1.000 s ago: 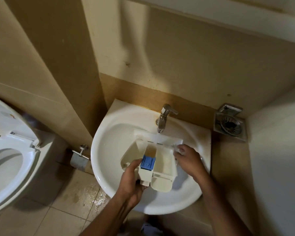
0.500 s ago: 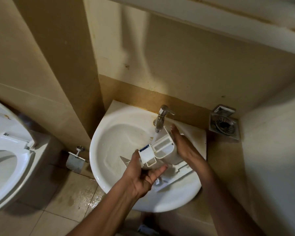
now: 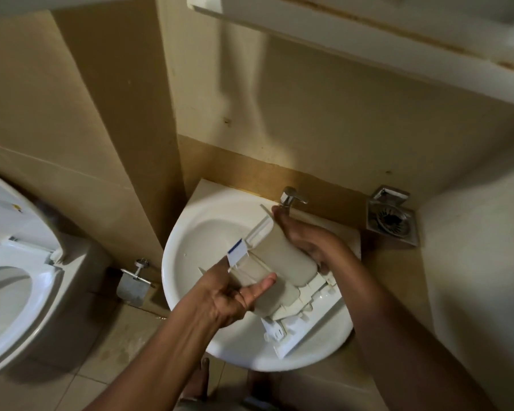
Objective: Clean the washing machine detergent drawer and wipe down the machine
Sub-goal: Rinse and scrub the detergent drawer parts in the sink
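Hands: my left hand [image 3: 232, 298] grips white plastic detergent drawer [image 3: 282, 262]; right hand [image 3: 306, 241] flat against it.
Risk: wet grip may drop it into white ceramic basin [image 3: 172, 262].

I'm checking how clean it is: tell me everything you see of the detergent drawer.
The detergent drawer is off-white plastic, flipped so its rounded underside faces up, tilted over the sink. A blue-and-white insert sticks out at one edge; its white front panel points down into the sink. The left hand grips it; the right hand lies against its far side.
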### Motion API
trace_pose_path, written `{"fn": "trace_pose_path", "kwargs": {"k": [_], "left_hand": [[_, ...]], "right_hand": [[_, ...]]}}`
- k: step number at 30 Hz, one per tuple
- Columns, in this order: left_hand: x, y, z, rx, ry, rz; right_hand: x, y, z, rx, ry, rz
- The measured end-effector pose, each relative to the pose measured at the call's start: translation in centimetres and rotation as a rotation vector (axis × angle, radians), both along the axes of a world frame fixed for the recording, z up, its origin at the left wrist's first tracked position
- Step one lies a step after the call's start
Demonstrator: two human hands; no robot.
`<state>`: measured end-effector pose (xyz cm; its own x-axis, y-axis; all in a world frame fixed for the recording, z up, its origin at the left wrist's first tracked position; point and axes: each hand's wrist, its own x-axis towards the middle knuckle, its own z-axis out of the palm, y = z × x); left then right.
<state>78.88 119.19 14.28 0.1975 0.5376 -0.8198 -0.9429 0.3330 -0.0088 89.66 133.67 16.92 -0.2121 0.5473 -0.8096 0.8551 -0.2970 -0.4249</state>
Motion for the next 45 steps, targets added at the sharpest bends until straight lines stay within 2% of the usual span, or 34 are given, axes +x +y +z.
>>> {"fn": "trace_pose_path", "kwargs": {"k": [4, 7, 11, 14, 16, 18, 19, 21, 23, 26, 30, 32, 34, 35, 37, 39, 42, 45], "left_hand": [[-0.4, 0.0, 0.2, 0.08, 0.052, -0.072], [-0.9, -0.1, -0.3, 0.108, 0.2, -0.162], [0.1, -2.1, -3.2, 0.198, 0.433, -0.213], [1.0, -4.0, -6.6, 0.184, 0.555, -0.256], [1.5, -4.8, -8.5, 0.16, 0.583, -0.266], [1.7, -5.4, -9.8, 0.159, 0.53, -0.225], [1.6, -5.6, -10.4, 0.168, 0.488, -0.202], [1.4, -5.5, -11.2, 0.194, 0.427, -0.174], [1.3, -5.4, -11.6, 0.214, 0.482, -0.19], [0.5, -6.1, -11.6, 0.235, 0.82, -0.296], [-1.3, -7.1, -10.6, 0.287, 1.14, -0.507], [-1.2, -5.9, -10.0, 0.243, 1.411, -0.609], [-0.4, -3.4, -9.3, 0.214, 1.742, -0.524], [0.2, -1.8, -8.9, 0.23, 1.815, -0.462], [1.5, 1.4, -8.3, 0.287, 1.716, -0.395], [3.0, 4.3, -8.1, 0.294, 1.505, -0.381], [4.5, 6.6, -8.5, 0.219, 1.226, -0.252], [4.7, 7.7, -9.3, 0.252, 1.08, -0.17]], "right_hand": [[1.7, -0.6, -1.0, 0.063, 0.151, -0.145], [4.2, -1.6, -1.9, 0.097, 0.329, -0.312], [7.1, -4.0, -6.1, 0.148, 0.347, -0.339], [7.9, -4.8, -8.9, 0.183, 0.346, -0.353], [7.6, -4.5, -9.9, 0.222, 0.373, -0.358], [6.9, -3.9, -10.7, 0.243, 0.401, -0.44], [6.3, -3.5, -11.1, 0.198, 0.451, -0.541], [4.9, -2.8, -11.8, -0.015, 0.623, -0.851], [3.5, -2.3, -12.4, -0.208, 0.734, -1.097], [1.5, -2.2, -13.9, -0.262, 0.798, -1.245], [0.2, -2.6, -15.2, -0.317, 0.95, -1.35], [0.2, -2.7, -15.5, -0.374, 1.051, -1.381], [0.3, -2.8, -15.6, -0.421, 1.136, -1.395], [0.3, -2.8, -15.8, -0.436, 1.164, -1.394], [0.0, -2.9, -15.9, -0.469, 1.207, -1.38], [-0.3, -2.9, -16.0, -0.478, 1.189, -1.376], [-0.5, -2.4, -16.4, -0.431, 1.111, -1.374], [-0.3, -1.4, -17.1, -0.377, 1.095, -1.339]]}}
